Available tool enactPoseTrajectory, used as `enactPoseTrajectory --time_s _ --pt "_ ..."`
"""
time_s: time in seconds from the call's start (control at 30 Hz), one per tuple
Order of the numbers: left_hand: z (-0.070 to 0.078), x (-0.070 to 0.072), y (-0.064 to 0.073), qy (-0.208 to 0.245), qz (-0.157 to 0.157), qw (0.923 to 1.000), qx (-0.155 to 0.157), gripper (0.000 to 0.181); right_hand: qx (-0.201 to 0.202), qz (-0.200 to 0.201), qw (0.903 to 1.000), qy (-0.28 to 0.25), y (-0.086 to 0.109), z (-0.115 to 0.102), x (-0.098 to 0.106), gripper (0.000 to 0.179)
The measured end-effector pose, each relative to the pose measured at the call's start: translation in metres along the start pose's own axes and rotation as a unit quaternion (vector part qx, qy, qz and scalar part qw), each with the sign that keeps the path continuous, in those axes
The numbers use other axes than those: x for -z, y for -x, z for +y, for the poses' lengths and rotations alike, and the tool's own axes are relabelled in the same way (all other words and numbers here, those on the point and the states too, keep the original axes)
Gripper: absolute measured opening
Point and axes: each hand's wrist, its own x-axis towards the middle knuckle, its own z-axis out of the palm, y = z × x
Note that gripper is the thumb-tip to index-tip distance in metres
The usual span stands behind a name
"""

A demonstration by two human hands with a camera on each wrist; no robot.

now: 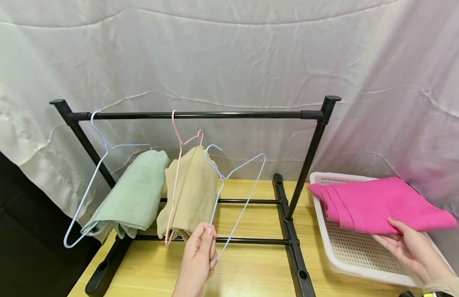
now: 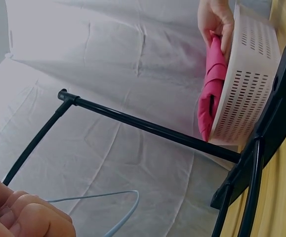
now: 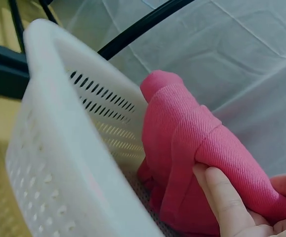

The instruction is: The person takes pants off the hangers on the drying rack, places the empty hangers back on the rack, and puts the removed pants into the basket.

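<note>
OK so we've got both hands busy here. Our left hand (image 1: 199, 253) is pinching a blue hanger (image 1: 223, 178) low on one side, thumb laid along the wire and the other fingers curled in close together around it. The hook sits up beyond those fingers, and the rest of the loop runs off to their right.

Our right hand (image 1: 409, 249) has the pink cloth (image 1: 374, 204): thumb on top, fingers underneath, a fold gripped between them. From the right wrist we see two of those fingers side by side, touching the fabric. Most of the cloth is ahead and to the left of the fingertips, folded up, over the opening of the basket (image 1: 327, 247). The basket itself is below those fingers. Can't tell if any of the cloth rests on its bottom.

Just beyond our left fingers and a bit to their left, there's a tan cloth (image 1: 196, 185) on a pink hanger (image 1: 181, 142). Farther left of them is a green cloth (image 1: 140, 194) on another blue hanger (image 1: 107, 147). Both hook onto the rack (image 1: 229, 115), whose top bar runs beyond our left fingers. Its right foot stands between our two hands, on the table (image 1: 248, 272).
</note>
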Motion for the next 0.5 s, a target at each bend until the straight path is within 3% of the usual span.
enactPoseTrajectory --time_s 0.13,0.27,0.37,0.5 --pt "0.000 0.000 0.000 0.002 0.000 1.0000 -0.001 0.028 -0.008 0.036 0.9977 0.057 0.008 0.000 0.000 0.035" --pt "-0.001 -0.001 -0.001 0.001 -0.001 1.0000 -0.001 0.028 -0.094 -0.005 0.9915 0.090 0.018 -0.008 0.000 0.042" --pt "-0.001 0.000 0.000 0.001 -0.003 1.0000 -0.001 0.028 -0.171 -0.061 0.9721 0.148 0.025 -0.019 0.004 0.057" --pt "-0.001 0.000 -0.001 -0.001 -0.006 1.0000 -0.001 0.030 -0.190 -0.040 0.9353 0.296 0.030 -0.029 0.007 0.058"
